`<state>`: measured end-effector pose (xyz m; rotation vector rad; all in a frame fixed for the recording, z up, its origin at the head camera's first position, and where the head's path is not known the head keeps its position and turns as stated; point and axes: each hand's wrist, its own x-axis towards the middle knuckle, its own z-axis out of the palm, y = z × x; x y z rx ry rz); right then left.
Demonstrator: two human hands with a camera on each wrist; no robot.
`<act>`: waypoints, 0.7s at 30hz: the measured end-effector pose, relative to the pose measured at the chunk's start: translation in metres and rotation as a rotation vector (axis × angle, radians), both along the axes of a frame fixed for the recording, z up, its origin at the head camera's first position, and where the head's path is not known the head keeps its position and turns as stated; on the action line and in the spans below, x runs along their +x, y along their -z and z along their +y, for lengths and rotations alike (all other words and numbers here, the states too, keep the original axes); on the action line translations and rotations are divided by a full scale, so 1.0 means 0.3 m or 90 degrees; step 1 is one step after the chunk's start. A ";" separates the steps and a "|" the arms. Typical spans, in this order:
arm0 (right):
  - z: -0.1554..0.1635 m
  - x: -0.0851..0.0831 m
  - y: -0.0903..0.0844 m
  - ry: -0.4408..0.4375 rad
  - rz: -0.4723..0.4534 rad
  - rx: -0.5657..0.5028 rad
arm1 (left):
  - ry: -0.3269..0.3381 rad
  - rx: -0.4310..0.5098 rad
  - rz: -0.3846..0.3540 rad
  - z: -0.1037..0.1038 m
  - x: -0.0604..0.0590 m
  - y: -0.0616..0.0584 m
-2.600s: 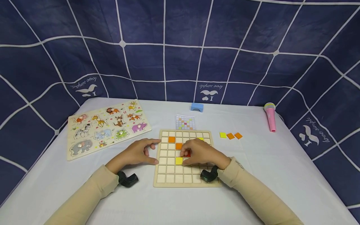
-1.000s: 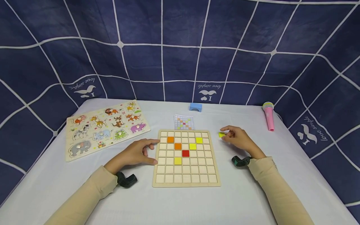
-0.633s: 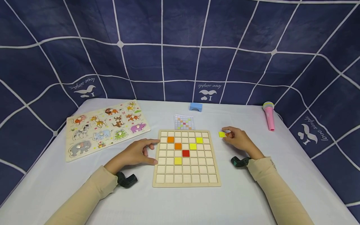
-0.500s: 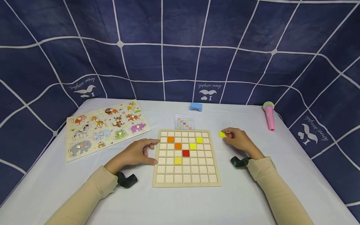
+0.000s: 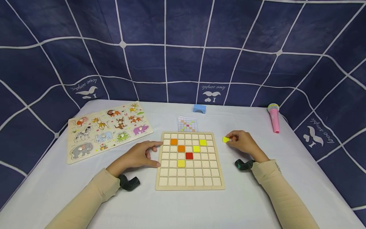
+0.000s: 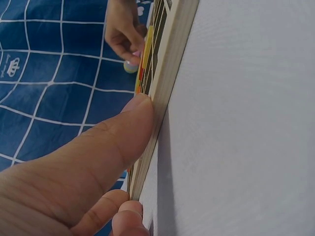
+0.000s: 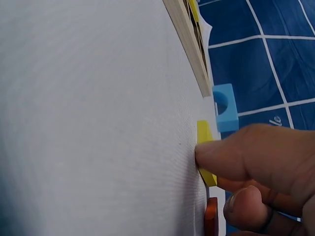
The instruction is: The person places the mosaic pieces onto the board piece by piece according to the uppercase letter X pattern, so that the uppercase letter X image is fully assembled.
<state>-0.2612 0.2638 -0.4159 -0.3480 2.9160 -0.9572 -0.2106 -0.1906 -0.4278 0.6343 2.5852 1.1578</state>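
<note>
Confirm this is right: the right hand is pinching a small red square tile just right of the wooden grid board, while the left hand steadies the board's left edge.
Not quite: the small square tile in the right hand is yellow, not red, as the head view and right wrist view show. The rest holds: it sits just right of the wooden grid board, and the left hand steadies the board's left edge.

A white cloth covers the surface (image 5: 183, 210). Behind and to both sides hangs a navy backdrop (image 5: 183, 41) crossed by white grid lines, printed with small white logos. The light is even.
</note>
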 end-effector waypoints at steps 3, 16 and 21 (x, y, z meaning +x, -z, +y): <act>-0.004 0.002 -0.003 -0.005 -0.007 0.000 | 0.000 0.003 -0.003 0.000 0.001 -0.003; -0.064 0.031 -0.039 -0.075 0.055 -0.015 | 0.004 0.007 -0.002 0.003 0.003 -0.008; -0.092 0.044 -0.049 -0.090 0.022 -0.023 | 0.004 0.005 -0.001 0.004 0.002 -0.006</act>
